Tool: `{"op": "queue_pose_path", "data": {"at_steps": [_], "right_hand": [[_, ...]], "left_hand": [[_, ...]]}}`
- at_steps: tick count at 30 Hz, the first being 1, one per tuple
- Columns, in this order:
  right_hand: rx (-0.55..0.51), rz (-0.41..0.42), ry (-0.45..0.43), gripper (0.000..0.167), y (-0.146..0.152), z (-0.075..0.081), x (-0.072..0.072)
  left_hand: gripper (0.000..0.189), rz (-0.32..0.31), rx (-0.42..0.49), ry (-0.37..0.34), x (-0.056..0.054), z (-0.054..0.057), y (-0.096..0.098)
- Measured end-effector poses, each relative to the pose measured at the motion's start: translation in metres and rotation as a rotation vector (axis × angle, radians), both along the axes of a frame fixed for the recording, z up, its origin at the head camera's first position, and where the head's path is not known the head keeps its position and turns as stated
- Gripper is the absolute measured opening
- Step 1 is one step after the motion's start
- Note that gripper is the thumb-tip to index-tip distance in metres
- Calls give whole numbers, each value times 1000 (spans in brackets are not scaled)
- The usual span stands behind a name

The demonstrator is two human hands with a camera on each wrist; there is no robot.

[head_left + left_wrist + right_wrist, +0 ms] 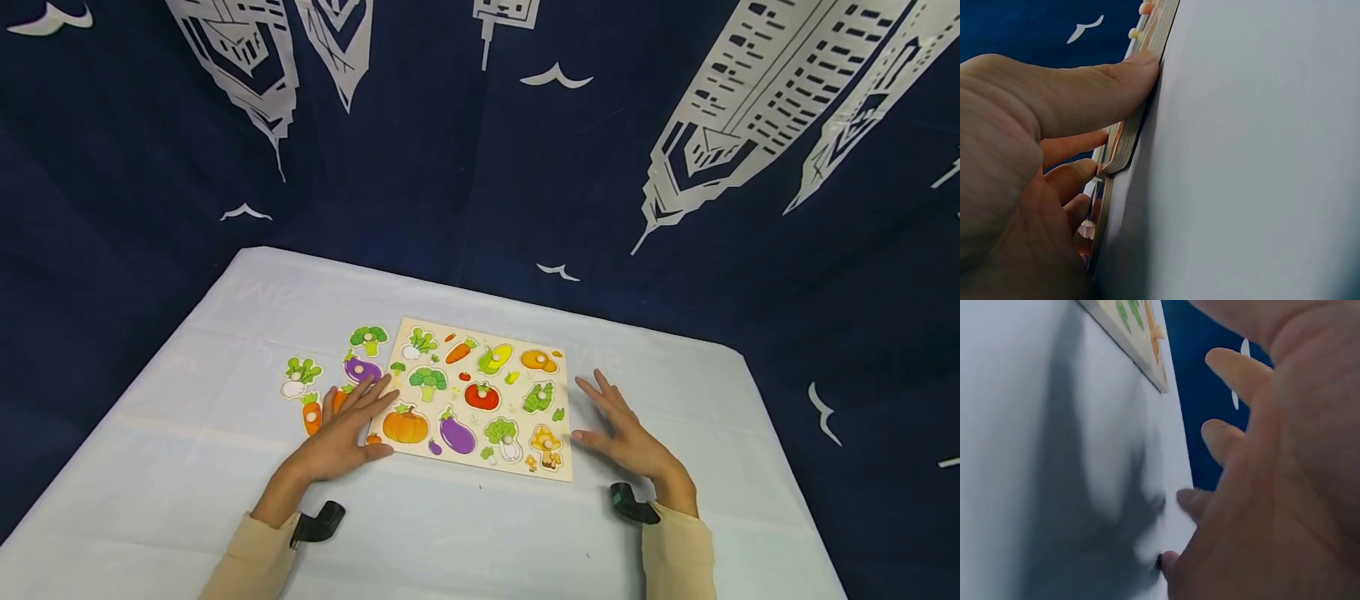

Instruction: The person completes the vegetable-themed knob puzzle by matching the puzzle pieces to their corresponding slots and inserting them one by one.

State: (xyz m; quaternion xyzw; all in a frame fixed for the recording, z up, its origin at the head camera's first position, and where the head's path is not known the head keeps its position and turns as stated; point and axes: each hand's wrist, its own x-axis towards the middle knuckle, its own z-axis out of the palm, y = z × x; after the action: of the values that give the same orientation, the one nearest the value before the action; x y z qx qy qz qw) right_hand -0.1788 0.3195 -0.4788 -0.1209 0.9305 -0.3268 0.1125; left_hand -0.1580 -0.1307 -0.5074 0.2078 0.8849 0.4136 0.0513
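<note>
From where I sit, the wooden vegetable peg-puzzle board (480, 417) lies flat on the white-covered desk (480, 542), between the two hands. Its long axis runs left to right across the person's front, with the right end slanting a little nearer to them. The printed vegetables stand upright to the wearer, tops toward the navy backdrop (450, 167).

I read the left hand's (341, 433) grip as wide: the fingers spread over the board's left border, and in the left wrist view the thumb touches its near edge. The right hand's (622, 429) grip is also wide, fingers spread and holding nothing, just beside the board's right edge; I cannot tell whether its thumb touches.

Left of the board I have loose pieces. The broccoli piece (367, 340) has its crown pointing away from the person; the eggplant piece (363, 371) lies slantwise, stalk toward the far left. Farther left are the leafy turnip piece (302, 377) and the carrot piece (311, 417), its leaves on the far side. The left fingers partly hide an orange piece (340, 400).
</note>
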Motion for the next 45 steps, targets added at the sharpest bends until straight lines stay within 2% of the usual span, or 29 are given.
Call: {"op": "queue_pose_path", "data": {"at_steps": [6,10,20,34,38,45], "right_hand": [[34,-5,-86,91,1,-4,1],[68,8,-112,95,2,-6,1],[79,7,-119,96,1,-6,1],[90,7,-112,93,2,-6,3],[96,5,-114,91,2,-7,3],[107,-2,-113,91,3,-9,2]], "left_hand": [[79,-1,1,-3,0,0,0],[80,0,19,-18,1,1,0],[84,13,45,-58,3,5,-3],[72,23,106,-61,1,13,-8],[70,54,130,-37,-3,15,-11],[62,154,175,2,-8,19,-19]]}}
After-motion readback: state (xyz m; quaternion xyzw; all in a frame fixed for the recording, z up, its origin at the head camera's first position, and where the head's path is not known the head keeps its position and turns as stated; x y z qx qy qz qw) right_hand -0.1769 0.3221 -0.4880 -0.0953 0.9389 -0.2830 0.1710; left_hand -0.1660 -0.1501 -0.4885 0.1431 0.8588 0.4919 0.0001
